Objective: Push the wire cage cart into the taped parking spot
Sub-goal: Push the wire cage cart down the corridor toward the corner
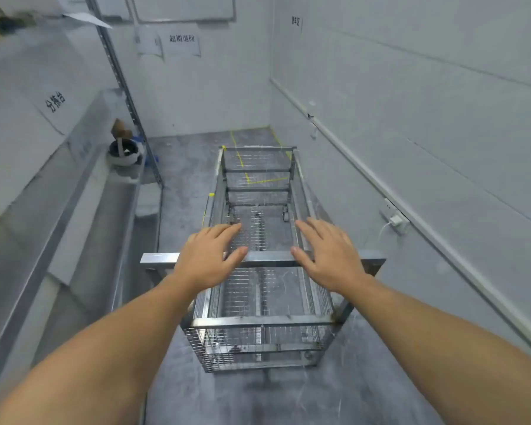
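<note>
The wire cage cart (258, 329) is a long steel frame with mesh sides, standing on the grey floor and pointing toward the far corner. Its flat metal handle bar (158, 259) runs across the near end. My left hand (209, 256) and my right hand (328, 256) hover flat over that bar with fingers spread; neither is wrapped around it. Yellow tape lines (236, 148) mark a rectangle on the floor by the far wall, partly seen through the cart's far end.
A metal shelf unit (74, 210) runs along the left, with a dark bowl-like container (124, 151) at its far end. The white wall on the right carries a cable duct (350, 154) and a socket with a plug (394, 217). Paper signs hang on the far wall.
</note>
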The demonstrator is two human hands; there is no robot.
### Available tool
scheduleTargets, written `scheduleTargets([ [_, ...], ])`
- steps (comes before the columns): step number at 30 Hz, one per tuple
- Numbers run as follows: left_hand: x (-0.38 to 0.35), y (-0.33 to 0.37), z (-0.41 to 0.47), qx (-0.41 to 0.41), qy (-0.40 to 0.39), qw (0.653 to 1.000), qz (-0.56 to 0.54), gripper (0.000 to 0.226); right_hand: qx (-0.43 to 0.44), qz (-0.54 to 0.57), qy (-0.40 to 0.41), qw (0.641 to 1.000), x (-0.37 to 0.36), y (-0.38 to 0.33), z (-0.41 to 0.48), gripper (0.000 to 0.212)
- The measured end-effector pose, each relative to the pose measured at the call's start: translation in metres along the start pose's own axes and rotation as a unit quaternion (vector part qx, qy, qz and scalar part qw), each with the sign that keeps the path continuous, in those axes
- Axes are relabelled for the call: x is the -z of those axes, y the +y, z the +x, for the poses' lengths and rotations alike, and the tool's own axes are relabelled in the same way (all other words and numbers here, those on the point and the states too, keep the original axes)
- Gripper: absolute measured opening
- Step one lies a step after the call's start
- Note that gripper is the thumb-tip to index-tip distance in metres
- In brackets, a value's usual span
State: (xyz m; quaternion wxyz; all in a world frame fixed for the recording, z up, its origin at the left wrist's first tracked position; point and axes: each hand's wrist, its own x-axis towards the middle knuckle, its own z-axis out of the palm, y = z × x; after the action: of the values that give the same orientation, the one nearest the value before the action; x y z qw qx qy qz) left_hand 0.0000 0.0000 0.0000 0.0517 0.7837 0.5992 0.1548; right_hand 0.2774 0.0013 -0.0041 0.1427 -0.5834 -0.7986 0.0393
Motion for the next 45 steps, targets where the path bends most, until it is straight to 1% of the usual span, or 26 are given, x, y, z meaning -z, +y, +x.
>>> scheduleTargets([
  [4,-0.013,-0.011,-0.005,-0.024,-0.052,0.998,0.024,0.069,-0.001,-0.027,-0.036,0.999,-0.023,-0.001,-0.013,0.071],
  [6,-0.018,-0.017,-0.007,-0.031,-0.063,0.997,0.031,0.072,-0.001,-0.044,-0.035,0.998,-0.034,-0.001,-0.017,0.068],
  [15,-0.03,-0.027,-0.004,-0.04,-0.04,0.994,0.097,0.069,-0.053,-0.074,0.009,0.996,-0.051,-0.005,-0.005,0.057],
  [23,-0.04,-0.032,0.022,-0.026,-0.019,0.994,0.107,0.063,-0.066,-0.077,0.014,0.995,-0.054,0.003,0.019,0.056],
  [27,-0.042,-0.037,0.043,-0.012,-0.032,0.993,0.113,0.064,-0.065,-0.077,0.017,0.995,-0.056,0.01,0.039,0.059],
  [31,-0.044,-0.04,0.069,-0.004,-0.034,0.992,0.119,0.06,-0.061,-0.077,0.013,0.995,-0.057,0.022,0.065,0.062],
  [33,-0.046,-0.042,0.083,0.0,-0.032,0.993,0.114,0.057,-0.056,-0.079,0.014,0.995,-0.059,0.028,0.081,0.061],
  [35,-0.046,-0.046,0.1,0.004,-0.031,0.992,0.119,0.058,-0.054,-0.077,0.017,0.995,-0.062,0.034,0.098,0.059],
  [42,-0.051,-0.069,0.159,0.016,-0.024,0.993,0.116,0.061,-0.034,-0.081,0.07,0.994,-0.077,0.049,0.158,0.055],
  [45,-0.055,-0.072,0.184,0.02,-0.024,0.993,0.113,0.057,-0.03,-0.08,0.073,0.994,-0.079,0.063,0.182,0.053],
])
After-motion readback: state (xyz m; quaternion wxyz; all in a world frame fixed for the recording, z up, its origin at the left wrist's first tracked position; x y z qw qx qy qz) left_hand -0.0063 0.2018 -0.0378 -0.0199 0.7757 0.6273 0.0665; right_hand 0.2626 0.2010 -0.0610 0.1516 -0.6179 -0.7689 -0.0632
